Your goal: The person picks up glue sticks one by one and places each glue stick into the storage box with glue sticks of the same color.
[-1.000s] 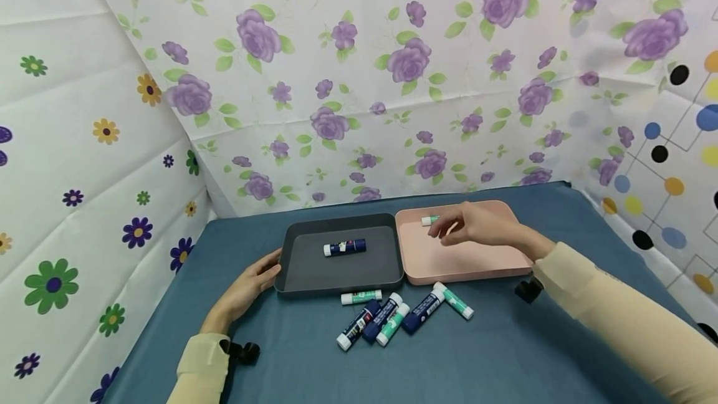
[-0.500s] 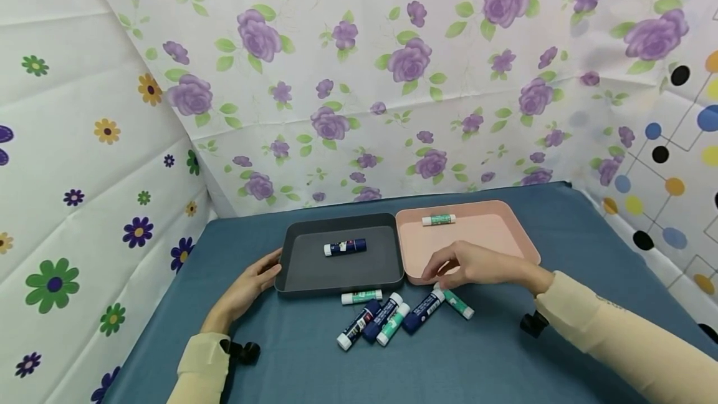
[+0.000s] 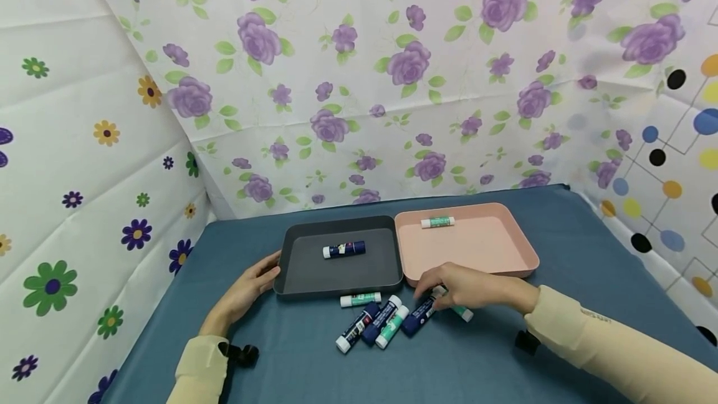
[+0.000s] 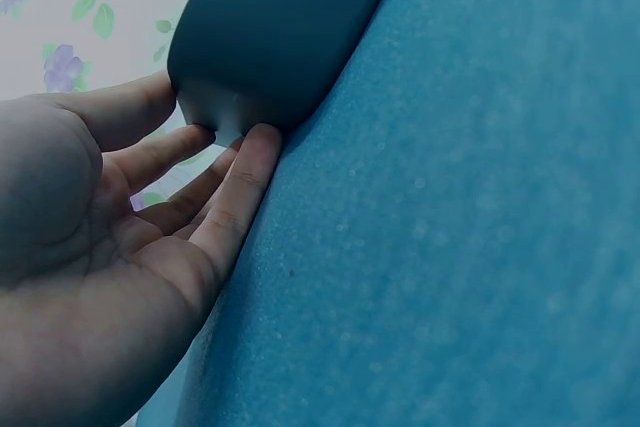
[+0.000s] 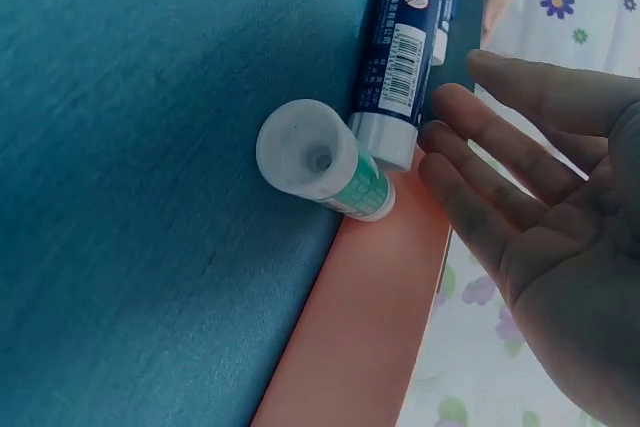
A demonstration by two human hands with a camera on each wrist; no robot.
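Note:
My left hand (image 3: pixel 247 292) rests its fingertips on the left end of a dark grey tray (image 3: pixel 336 276); its fingers are fairly straight in the left wrist view. Over a navy glue stick (image 3: pixel 416 320) in front of the pink tray (image 3: pixel 477 248) hovers my right hand (image 3: pixel 468 287). In the right wrist view its fingers are spread beside that navy glue stick (image 5: pixel 402 57), apparently not gripping it. A green glue stick (image 3: pixel 463 313) lies partly hidden under the right hand. One navy glue stick (image 3: pixel 344 249) lies in the grey tray, one green glue stick (image 3: pixel 437 222) in the pink tray.
Left of the right hand, two navy glue sticks (image 3: pixel 358 328) and a green glue stick (image 3: pixel 392 327) lie close together. Another green glue stick (image 3: pixel 361 299) sits along the grey tray's front edge. Patterned cloths (image 3: pixel 336 80) hang behind and beside the blue-covered table (image 3: pixel 314 366).
My right hand has moved from above the pink tray toward the front left, down to the navy glue stick before the trays. My left hand has stayed at the grey tray.

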